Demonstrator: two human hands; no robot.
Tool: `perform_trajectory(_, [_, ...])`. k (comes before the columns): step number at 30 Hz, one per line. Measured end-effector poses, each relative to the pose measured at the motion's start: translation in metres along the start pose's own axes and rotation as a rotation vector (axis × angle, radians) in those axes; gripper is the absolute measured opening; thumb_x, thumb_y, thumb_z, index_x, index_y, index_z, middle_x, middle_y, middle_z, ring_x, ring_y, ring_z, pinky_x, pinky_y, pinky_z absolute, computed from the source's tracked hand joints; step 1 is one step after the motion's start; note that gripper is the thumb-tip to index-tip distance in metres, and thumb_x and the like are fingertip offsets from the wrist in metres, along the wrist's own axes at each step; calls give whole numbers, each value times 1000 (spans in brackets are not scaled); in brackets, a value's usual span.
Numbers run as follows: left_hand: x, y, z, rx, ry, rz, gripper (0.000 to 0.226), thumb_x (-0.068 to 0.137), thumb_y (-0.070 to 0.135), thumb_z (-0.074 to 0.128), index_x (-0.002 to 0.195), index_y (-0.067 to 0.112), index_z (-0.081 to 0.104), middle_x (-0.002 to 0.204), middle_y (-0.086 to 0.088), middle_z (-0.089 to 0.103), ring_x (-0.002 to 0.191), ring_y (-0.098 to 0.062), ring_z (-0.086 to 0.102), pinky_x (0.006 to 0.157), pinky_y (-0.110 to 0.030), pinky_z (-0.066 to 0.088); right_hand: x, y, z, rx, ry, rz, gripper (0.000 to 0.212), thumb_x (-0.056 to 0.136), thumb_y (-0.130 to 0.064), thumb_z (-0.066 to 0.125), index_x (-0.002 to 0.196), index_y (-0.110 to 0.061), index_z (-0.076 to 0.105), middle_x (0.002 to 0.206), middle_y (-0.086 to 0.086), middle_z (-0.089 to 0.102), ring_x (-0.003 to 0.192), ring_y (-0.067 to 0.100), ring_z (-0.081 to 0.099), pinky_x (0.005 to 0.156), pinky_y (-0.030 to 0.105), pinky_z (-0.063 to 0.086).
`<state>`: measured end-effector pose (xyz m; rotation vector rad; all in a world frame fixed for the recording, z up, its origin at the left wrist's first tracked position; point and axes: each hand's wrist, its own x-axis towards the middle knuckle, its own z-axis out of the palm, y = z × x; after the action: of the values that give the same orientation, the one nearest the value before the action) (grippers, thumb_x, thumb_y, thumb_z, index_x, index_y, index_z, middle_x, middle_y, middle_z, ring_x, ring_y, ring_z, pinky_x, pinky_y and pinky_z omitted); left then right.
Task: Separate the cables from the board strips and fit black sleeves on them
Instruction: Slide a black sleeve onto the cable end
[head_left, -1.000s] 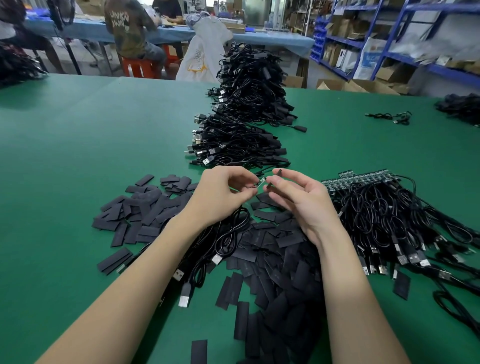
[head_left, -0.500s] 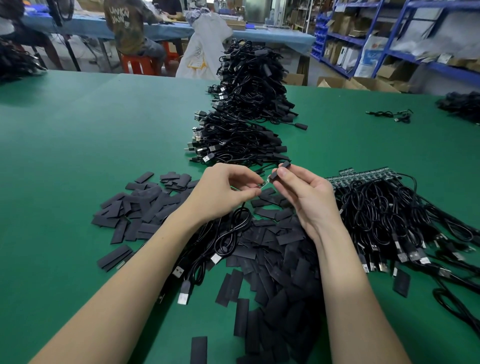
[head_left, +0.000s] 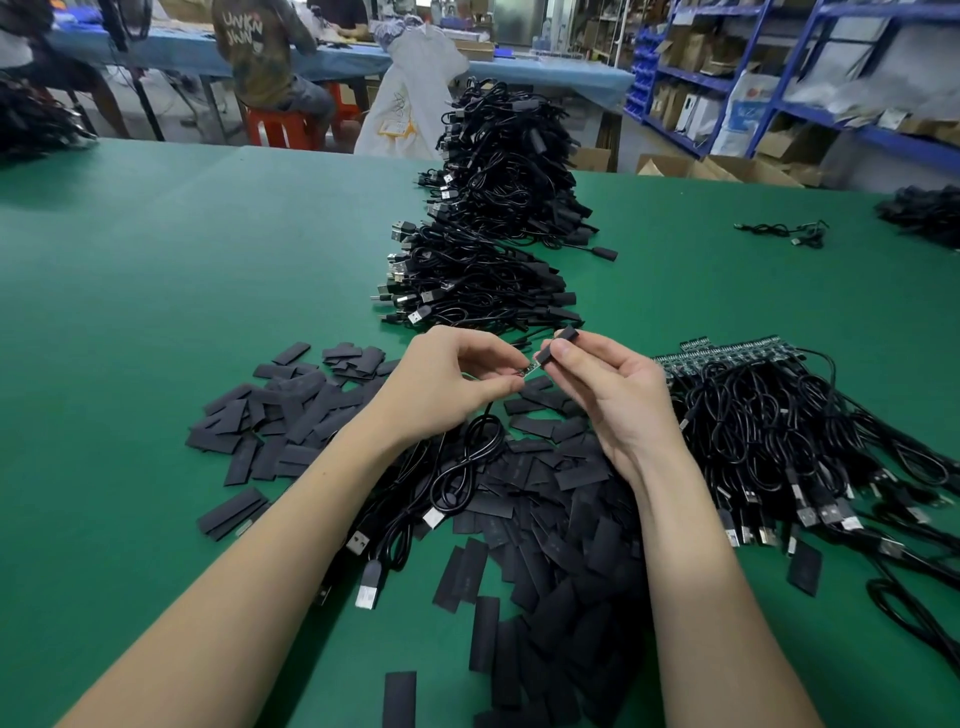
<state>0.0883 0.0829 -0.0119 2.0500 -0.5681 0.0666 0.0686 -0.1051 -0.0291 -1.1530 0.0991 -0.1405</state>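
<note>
Fingers (head_left: 511, 385) of the left hand (head_left: 447, 384) pinch the small board end (head_left: 529, 370) of one cable (head_left: 470, 457) above the bench (head_left: 156, 312); the right hand (head_left: 605, 389) grips one black sleeve (head_left: 557, 345), its mouth just meeting that end. Sleeving looks barely begun, so the next move calls for sliding the sleeve squarely over. Loose sleeves (head_left: 291, 415), two finished stacks (head_left: 498, 218) and stripped-in cables (head_left: 779, 415) are too many to count.

Two hands (head_left: 452, 384), two cable stacks (head_left: 498, 218), countless loose sleeves (head_left: 545, 519).
</note>
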Motion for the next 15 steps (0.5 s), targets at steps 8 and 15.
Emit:
perform_trajectory(8, [0, 1, -1, 41, -27, 39, 14, 87, 14, 79, 101, 16, 80, 91, 4, 78, 85, -9, 73, 85, -24, 57, -3, -3, -2, 14, -26, 104, 14, 85, -1, 74, 99, 0, 73, 99, 13, 78, 95, 17, 76, 76, 18, 58])
perform_trajectory(15, [-1, 2, 5, -70, 2, 18, 19, 84, 10, 82, 101, 10, 73, 89, -4, 76, 81, -14, 72, 77, -17, 56, -2, -3, -6, 27, -10, 131, 16, 84, -6, 77, 100, -2, 74, 103, 12, 78, 93, 14, 76, 74, 18, 58])
